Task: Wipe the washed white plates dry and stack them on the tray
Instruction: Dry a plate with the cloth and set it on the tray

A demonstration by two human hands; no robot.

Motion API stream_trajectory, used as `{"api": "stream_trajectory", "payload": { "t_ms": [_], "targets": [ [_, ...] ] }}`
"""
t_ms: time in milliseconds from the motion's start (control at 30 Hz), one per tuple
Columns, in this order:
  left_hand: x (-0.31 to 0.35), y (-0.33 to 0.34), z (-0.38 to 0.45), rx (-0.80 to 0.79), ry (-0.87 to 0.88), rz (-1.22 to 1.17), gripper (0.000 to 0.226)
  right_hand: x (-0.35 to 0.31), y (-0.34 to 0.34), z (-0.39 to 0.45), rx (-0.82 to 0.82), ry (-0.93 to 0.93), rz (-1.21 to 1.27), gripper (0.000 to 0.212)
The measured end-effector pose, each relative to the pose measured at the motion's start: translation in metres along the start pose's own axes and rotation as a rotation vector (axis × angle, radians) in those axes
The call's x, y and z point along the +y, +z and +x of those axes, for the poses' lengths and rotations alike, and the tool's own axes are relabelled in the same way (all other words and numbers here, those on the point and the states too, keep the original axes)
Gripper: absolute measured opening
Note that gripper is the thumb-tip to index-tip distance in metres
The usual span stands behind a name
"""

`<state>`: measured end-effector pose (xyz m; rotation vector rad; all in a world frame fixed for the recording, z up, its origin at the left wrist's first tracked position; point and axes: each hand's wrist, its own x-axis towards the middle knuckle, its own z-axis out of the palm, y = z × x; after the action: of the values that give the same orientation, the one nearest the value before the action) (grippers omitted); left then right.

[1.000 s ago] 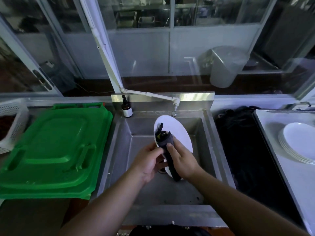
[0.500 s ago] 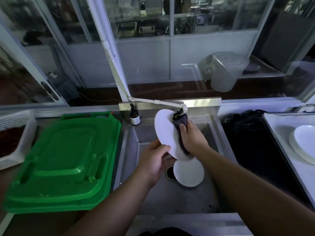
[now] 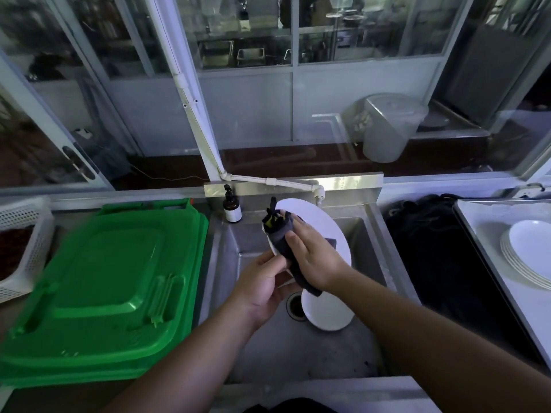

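Plate point(image 3: 323, 225) over steel sink point(image 3: 369, 234) | left fingers point(image 3: 272, 263) pinch rim | right fingers point(image 3: 293, 242) grip cloth point(image 3: 283, 242) | glass-walled kitchen

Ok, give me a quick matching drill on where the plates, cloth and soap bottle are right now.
Things:
1. held plate
2. second plate
3. plate stack
4. dark cloth
5. pump bottle

Places:
A. on the tray at right
B. lying on the sink floor beside the drain
C. on the sink's back left corner
D. on edge over the sink, between both hands
E. gripped by the right hand, against the plate

Pairs: 1-D, 2-B, 3-A, 4-E, 5-C
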<state>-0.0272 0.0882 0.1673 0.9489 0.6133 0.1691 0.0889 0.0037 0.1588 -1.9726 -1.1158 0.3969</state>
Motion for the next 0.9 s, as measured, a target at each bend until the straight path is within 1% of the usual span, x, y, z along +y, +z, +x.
{"api": "stream_trajectory", "payload": {
  "t_ms": [33,100,200,300,400,533,633,700,800,900],
  "targets": [
    [0.001,0.002,-0.003,-0.002,0.0,-0.005,0.037,0.004,-0.003,0.007,-0.007,-0.014,-0.066,0.054],
    [0.001,0.008,-0.008,-0.003,-0.004,-0.007,0.043,0.01,-0.01,0.022,0.017,0.022,-0.161,0.054],
    [0.003,0.014,-0.013,0.002,0.002,-0.002,0.031,0.014,-0.022,0.042,0.05,0.104,-0.239,0.056],
    [0.008,0.017,-0.015,0.028,0.023,0.009,0.027,0.019,-0.031,0.056,0.052,0.202,-0.252,0.057],
    [0.011,0.016,-0.015,0.029,0.037,0.032,0.026,0.021,-0.035,0.062,0.078,0.287,-0.218,0.057],
    [0.011,0.011,-0.014,0.039,0.048,0.06,0.027,0.025,-0.041,0.065,0.131,0.412,-0.109,0.046],
    [0.013,0.005,-0.017,0.038,0.061,0.049,0.037,0.031,-0.05,0.063,0.151,0.495,-0.03,0.048],
    [0.016,-0.002,-0.018,0.042,0.064,0.026,0.038,0.035,-0.058,0.059,0.161,0.514,-0.003,0.049],
    [0.02,-0.012,-0.021,0.01,0.056,0.027,0.025,0.042,-0.072,0.055,0.118,0.493,0.019,0.051],
    [0.019,-0.017,-0.022,0.0,0.039,0.051,0.027,0.046,-0.08,0.053,0.095,0.465,0.066,0.047]
  ]
}}
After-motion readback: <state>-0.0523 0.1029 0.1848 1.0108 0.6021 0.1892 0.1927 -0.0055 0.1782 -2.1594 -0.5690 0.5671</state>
